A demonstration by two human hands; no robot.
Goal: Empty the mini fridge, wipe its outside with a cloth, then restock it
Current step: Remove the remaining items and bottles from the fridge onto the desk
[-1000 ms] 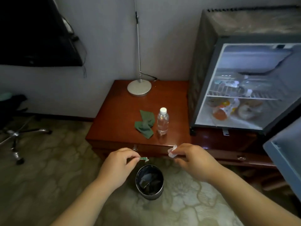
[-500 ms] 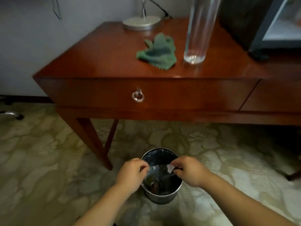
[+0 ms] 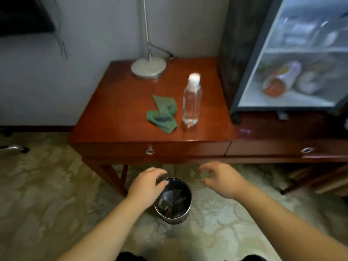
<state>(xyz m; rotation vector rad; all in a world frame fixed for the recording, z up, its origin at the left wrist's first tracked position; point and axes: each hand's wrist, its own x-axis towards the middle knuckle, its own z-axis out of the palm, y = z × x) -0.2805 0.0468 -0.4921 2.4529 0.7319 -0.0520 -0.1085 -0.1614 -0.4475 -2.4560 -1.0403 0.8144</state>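
Left hand and right hand hung loosely curled and empty by the bin; reaching for the stocked mini fridge on the desk, one item per grip looked safest.

We see a dim room, its brightest patch the pale interior of the mini fridge, smeared by motion blur. Soft glare sheens the worktop. Wide-angle distortion bends the edges, and the upper left corner falls dark.
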